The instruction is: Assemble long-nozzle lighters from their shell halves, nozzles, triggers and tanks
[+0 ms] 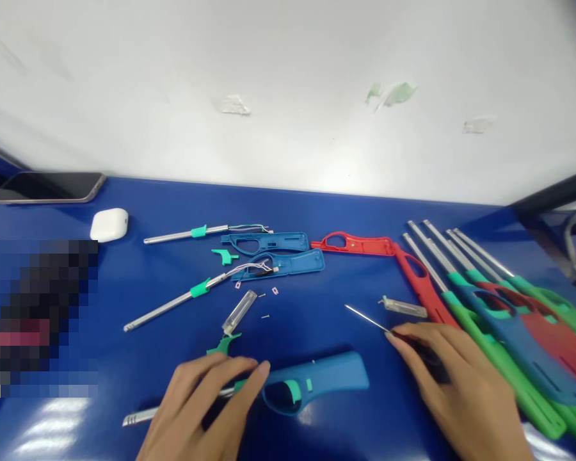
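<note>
My left hand rests on a blue long-nozzle lighter lying on the blue table; its fingers press on the metal tube near the green collar. My right hand lies to the right with its fingers closed around a thin screwdriver, whose metal shaft points up and left. A clear fuel cartridge and a green trigger piece lie just above my left hand. Another clear cartridge lies above my right hand.
Opened blue lighter shells with metal tubes and wires lie at the centre, a red shell beside them. Several assembled green, red and blue lighters are piled at the right. A phone and white earbud case sit far left.
</note>
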Demonstrator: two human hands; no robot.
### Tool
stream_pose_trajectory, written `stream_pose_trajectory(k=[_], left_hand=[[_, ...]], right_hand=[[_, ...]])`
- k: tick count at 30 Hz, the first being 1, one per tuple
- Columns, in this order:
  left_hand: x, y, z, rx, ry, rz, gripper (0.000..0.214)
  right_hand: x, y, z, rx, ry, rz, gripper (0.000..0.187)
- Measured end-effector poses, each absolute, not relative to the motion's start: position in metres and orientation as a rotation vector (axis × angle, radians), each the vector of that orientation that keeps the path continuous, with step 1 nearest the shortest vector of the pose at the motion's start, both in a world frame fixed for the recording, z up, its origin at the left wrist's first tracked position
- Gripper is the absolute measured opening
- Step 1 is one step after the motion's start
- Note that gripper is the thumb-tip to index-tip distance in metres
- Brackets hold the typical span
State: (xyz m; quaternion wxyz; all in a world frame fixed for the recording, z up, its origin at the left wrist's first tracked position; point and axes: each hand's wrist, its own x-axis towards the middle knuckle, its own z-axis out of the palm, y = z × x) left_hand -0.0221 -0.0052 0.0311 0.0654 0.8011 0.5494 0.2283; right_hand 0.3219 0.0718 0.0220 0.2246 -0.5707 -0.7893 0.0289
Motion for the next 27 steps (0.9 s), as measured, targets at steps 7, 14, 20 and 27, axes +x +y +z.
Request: stream_pose_trajectory(k=[7, 14, 20, 27], left_hand=[[-0.007, 0.043, 0.038, 2.417, 1.831, 0.643, 0.025], [0.001, 0.06, 0.037, 2.553, 1.745, 0.497, 0.026], [0.0, 0.058, 0.045, 2.592, 1.721, 0.506, 0.021], [0.007, 0.022, 0.052, 2.307, 1.774, 0.823, 0.015]], right_hand=[[0.323, 0.075, 0.019, -1.513, -2.224, 0.064, 0.024], [0.314, 0.062, 0.027, -1.577, -2.045, 0.145, 0.018], [0.29, 0.052, 0.027, -1.445, -2.342, 0.276, 0.051], [0.28, 0.057, 0.026, -1.366, -2.336, 0.547, 0.029]])
